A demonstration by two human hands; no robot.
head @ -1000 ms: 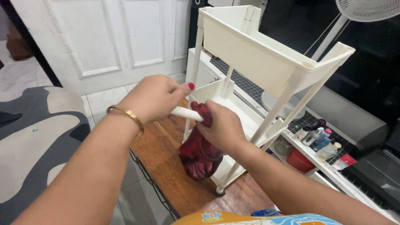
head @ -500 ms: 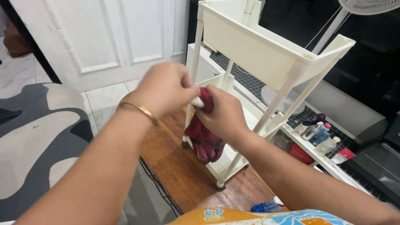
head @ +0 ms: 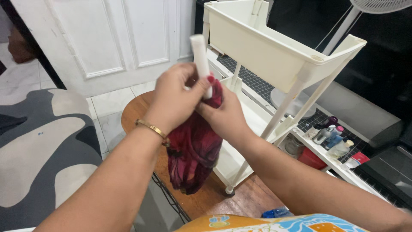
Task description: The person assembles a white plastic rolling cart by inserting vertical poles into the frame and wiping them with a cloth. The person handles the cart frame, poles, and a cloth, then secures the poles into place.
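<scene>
Between the two hands, in front of the chest, a white tube [head: 201,60] stands almost upright, its long axis leaning only a little to the left at the top. The left hand [head: 176,101] is closed around the lower part of the tube, and its fingers [head: 206,83] wrap the tube from the left side, so the free end rises above the fingers and the lower end is hidden inside the grip. The right hand [head: 223,116] is just beside it, touching it, and its fingers are closed on a dark red cloth [head: 193,150]. The cloth is bunched against the foot of the tube and hangs down below both hands. Both hands are at the tube, but the left one is the one that really holds it. To the right of the fingers and behind them stands a white plastic trolley [head: 266,51], tilted. Below the hanging cloth there is a round wooden stool [head: 137,116], well apart from the fingers
</scene>
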